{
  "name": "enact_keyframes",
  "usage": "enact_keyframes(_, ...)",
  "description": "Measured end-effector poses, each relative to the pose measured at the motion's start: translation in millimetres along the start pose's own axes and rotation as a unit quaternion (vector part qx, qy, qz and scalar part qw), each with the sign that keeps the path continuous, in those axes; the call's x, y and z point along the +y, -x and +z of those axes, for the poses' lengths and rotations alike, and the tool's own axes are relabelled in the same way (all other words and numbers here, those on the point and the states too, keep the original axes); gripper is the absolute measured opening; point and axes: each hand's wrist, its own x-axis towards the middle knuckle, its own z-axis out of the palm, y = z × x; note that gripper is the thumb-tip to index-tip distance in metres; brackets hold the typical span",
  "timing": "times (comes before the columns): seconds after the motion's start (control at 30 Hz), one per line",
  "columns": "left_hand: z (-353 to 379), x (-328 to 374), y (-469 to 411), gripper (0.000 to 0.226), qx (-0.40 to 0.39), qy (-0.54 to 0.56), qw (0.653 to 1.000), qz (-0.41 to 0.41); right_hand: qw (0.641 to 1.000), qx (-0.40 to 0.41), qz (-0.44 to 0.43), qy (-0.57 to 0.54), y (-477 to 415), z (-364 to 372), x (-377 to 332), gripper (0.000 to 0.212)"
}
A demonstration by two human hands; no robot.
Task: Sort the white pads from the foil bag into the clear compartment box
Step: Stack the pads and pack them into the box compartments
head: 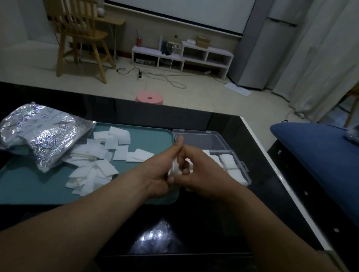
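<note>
White pads (104, 167) loose beside foil bag (42, 135) (clear box (203, 140) part-filled)

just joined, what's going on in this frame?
A person is sorting white pads at a dark table. The left hand and right hand meet just in front of the clear compartment box and together pinch a small stack of pads. The box's lid is open, and some pads in the box are already stowed. Many loose pads are still spread on the teal tray, beside the foil bag.
</note>
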Motion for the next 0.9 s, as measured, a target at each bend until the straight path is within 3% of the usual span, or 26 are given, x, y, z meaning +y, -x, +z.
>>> enact_keyframes(0.2,15.6,9.7,-22.5,0.052,0.032,0.018,0.999,0.026,0.994,0.087,0.061,-0.013,3.4,-11.5,17.7,0.042)
enact_keyframes(0.33,45.8,8.1,-36.5,0.032,-0.011,0.037,0.999,0.034,0.974,0.186,0.123,-0.045,3.5,-29.0,38.2,0.029)
enact_keyframes(0.47,71.7,1.1,-60.7,0.042,0.064,-0.086,0.989,0.099,0.96,0.227,0.158,-0.048,4.7,-42.8,62.2,0.008)
enact_keyframes(0.57,83.1,-6.4,-71.0,0.045,0.075,-0.169,0.976,0.112,0.955,0.242,0.172,-0.03,2.8,-44.9,72.7,0.012)
enact_keyframes(0.77,84.7,-13.4,-84.4,0.062,0.065,-0.226,0.964,0.122,0.954,0.245,0.173,-0.017,-5.5,-47.1,82.5,0.012)
enact_keyframes(0.83,76.0,-13.1,-87.1,0.056,0.109,-0.344,0.913,0.188,0.935,0.285,0.201,-0.069,-7.8,-55.6,88.4,0.015)
enact_keyframes(0.9,61.4,-15.5,-90.3,0.043,0.149,-0.525,0.79,0.281,0.919,0.312,0.225,-0.088,-7.8,-61.9,97.0,0.015)
